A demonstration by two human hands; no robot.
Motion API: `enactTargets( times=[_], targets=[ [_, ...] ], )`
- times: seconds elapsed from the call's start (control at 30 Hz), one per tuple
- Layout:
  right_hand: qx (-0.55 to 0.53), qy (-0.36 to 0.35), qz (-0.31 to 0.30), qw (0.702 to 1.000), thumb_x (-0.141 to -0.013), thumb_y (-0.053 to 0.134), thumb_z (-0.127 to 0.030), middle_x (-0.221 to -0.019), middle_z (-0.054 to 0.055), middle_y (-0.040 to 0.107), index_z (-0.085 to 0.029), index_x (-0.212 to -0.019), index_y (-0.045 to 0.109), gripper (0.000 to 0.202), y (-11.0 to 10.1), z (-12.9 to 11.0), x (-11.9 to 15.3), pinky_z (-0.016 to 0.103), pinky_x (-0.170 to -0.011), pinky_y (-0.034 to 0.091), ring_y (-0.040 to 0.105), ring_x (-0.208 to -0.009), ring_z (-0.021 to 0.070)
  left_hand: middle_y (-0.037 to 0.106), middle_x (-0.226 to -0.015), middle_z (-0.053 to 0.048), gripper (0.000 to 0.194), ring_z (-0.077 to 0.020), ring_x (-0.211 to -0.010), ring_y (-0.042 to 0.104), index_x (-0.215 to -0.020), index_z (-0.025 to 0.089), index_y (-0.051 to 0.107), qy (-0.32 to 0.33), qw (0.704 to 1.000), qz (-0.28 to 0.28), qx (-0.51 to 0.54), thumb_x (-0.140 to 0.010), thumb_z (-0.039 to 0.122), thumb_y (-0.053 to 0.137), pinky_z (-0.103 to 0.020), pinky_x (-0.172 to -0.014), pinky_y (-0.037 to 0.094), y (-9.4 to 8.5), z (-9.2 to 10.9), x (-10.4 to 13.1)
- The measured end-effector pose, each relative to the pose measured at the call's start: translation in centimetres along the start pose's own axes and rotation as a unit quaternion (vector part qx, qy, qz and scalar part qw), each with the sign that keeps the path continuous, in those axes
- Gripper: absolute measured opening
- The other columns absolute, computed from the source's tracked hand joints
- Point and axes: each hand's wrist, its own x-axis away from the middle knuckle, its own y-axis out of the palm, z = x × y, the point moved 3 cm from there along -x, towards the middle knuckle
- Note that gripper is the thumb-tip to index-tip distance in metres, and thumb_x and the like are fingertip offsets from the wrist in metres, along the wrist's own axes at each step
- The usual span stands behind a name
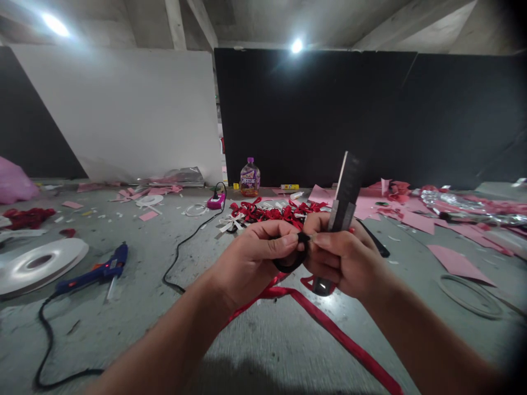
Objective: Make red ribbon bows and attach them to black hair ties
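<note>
My left hand is closed, pinching a black ribbon loop that hangs below its fingertips. The fingertips of my right hand press together on the ribbon's gathered part, close beside the left fingers. A utility knife is also tucked in my right hand, its broad dark blade pointing up and the handle end coming out below the palm. Beneath my hands runs a long red ribbon toward the lower right. Behind them lies a pile of red and white ribbon bows, partly hidden.
At left lie a blue glue gun with its cord and a white ribbon spool. A bottle and a pink power socket stand behind. Pink sheets and a pale ring lie at right.
</note>
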Motion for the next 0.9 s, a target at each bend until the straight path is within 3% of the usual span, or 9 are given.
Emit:
enactTargets(
  times=[0.27,0.9],
  targets=[
    [-0.027,0.004,0.026,0.999,-0.073,0.06,-0.019,-0.044,-0.01,0.032,-0.019,-0.064,0.059,0.009,0.2,0.1,-0.1,0.014,-0.03,0.02,0.016,-0.034,0.0028,0.06,-0.067,0.0,0.017,-0.0076,-0.06,0.049,-0.071,0.013,0.07,-0.001,0.997,-0.008,0.077,-0.067,0.022,0.084,-0.021,-0.06,0.037,0.1,-0.9,-0.1],
    [-0.05,0.006,0.033,0.998,-0.068,0.059,-0.015,-0.041,-0.011,0.032,-0.019,-0.062,0.061,0.008,0.4,0.3,-0.1,0.013,-0.026,0.018,0.016,-0.031,0.0024,0.058,-0.07,0.001,0.022,-0.008,-0.064,0.048,-0.071,0.015,0.067,0.02,0.994,0.004,0.111,-0.066,0.024,0.086,-0.022,-0.067,0.037,0.0,-2.0,-0.3]
  ],
)
